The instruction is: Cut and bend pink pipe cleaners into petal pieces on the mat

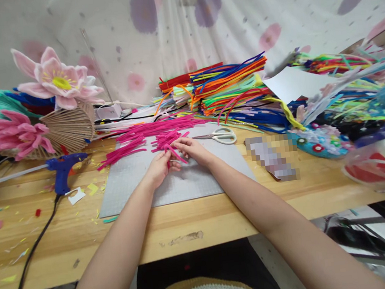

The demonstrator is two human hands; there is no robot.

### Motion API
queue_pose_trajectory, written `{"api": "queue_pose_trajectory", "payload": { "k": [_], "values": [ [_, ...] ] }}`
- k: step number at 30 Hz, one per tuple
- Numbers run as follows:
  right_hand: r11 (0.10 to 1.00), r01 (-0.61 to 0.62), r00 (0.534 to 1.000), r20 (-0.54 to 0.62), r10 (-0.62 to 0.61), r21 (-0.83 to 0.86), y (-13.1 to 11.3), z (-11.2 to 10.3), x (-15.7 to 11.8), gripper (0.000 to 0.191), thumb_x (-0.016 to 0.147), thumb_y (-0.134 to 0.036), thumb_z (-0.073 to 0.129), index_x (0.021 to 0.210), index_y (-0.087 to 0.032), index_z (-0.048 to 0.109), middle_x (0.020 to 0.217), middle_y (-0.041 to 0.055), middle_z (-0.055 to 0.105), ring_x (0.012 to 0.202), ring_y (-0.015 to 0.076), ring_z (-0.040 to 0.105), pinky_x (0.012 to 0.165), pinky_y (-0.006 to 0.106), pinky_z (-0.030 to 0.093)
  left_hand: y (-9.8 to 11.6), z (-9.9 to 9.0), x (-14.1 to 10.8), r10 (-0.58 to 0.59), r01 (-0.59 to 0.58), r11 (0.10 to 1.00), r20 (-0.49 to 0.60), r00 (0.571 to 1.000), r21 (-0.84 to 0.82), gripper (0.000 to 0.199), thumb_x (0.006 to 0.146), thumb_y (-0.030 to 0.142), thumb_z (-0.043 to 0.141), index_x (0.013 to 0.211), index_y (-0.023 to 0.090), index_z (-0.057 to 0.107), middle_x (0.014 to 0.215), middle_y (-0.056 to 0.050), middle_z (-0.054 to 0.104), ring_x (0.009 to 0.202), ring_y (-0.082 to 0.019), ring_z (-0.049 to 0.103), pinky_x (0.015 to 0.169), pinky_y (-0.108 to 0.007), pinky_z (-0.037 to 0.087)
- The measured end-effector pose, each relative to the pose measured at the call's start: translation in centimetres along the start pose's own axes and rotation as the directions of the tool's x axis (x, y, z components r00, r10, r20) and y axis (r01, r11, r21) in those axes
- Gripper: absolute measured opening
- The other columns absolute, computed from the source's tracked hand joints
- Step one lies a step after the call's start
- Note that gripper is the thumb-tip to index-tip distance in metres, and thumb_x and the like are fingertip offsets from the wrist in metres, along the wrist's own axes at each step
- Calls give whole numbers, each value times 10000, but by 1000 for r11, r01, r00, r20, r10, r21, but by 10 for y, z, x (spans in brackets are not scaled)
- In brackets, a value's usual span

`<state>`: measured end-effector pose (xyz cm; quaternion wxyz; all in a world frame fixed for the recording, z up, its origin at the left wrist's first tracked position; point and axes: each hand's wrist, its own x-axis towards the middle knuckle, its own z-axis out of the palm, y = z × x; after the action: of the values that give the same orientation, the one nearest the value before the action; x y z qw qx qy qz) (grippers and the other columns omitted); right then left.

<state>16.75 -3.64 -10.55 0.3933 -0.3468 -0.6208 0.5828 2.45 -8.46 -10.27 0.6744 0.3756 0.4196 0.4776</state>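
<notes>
Both hands meet above a grey cutting mat (190,188) on the wooden table. Between them is a bent pink pipe cleaner (179,156), which my left hand (162,165) pinches near its bend. My right hand (190,148) has its fingers closed on the same pipe cleaner from the other side. Just behind the hands lie cut pink pipe cleaners (124,151) in small piles, with a longer pink bundle (156,127) along the mat's back edge. White-handled scissors (224,136) rest to the right of my right hand, blades pointing left.
A blue glue gun (64,170) with its cord stands at left, near pink fuzzy flowers (60,80) and a woven fan-shaped piece (70,128). Colourful pipe cleaner bundles (230,84) fill the back. To the right are a blurred-out object (270,158) and a clear plastic container (382,164).
</notes>
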Motion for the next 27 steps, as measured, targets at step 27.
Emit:
{"api": "queue_pose_trajectory", "payload": {
  "k": [27],
  "values": [
    [987,25,986,-166,1,158,5,6,6,335,635,-438,656,663,-162,469,482,-79,400,401,31,313,393,181,209,2,-3,-4,-216,239,961,161,963,-141,196,833,148,471,882,76,646,685,-71,635,614,-88,599,628,-208,516]
  ]
}}
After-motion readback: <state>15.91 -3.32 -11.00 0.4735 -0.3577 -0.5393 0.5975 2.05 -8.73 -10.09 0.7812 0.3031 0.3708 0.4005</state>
